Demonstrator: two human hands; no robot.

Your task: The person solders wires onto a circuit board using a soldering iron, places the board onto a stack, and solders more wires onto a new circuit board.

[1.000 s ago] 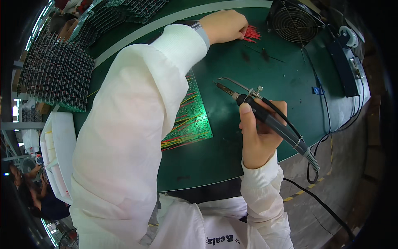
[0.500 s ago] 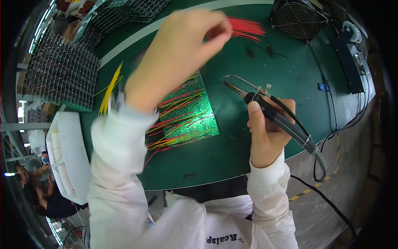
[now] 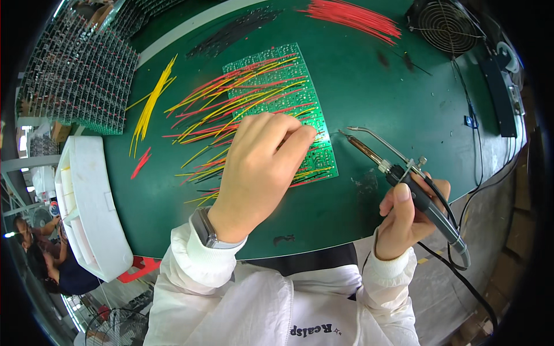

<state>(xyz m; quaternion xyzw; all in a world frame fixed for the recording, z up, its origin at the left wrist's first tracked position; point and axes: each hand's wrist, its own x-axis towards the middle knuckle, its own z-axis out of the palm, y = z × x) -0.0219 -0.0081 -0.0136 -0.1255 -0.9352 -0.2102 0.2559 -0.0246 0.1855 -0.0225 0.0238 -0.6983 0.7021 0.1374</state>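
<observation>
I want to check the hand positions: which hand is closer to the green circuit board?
Left. The left hand rests over the green circuit board, fingertips on its lower right part. The right hand holds the soldering iron off to the board's right.

White long sleeves, ribbed cuffs; grey-strapped watch (image 3: pixel 203 228) on left wrist; bare hands.

A dark green counter (image 3: pixel 369 86) fills the room's middle, with a small black fan (image 3: pixel 447 26) at its far right corner. A white tray (image 3: pixel 86 207) sits at its left edge, above grey floor (image 3: pixel 508 242) crossed by black cables.
</observation>
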